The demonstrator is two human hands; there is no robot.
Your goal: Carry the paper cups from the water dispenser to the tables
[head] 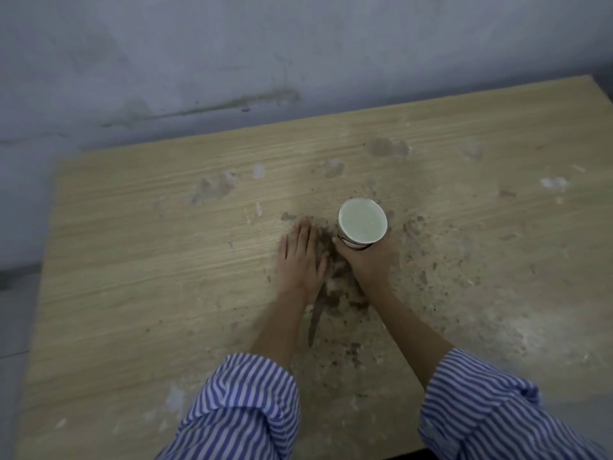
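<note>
A white paper cup [362,224] filled with water stands upright near the middle of a wooden table [149,260]. My right hand [368,260] wraps around the cup's lower wall from the near side. My left hand [302,257] lies flat on the tabletop just left of the cup, palm down, fingers together and empty. Both forearms come out of rolled blue-and-white striped sleeves.
The tabletop is dusty, with brown stains and crumbs around and to the right of the cup and pale smears [554,183] further off. A stained grey wall [232,61] runs behind the table's far edge. Grey floor [16,310] shows at the left.
</note>
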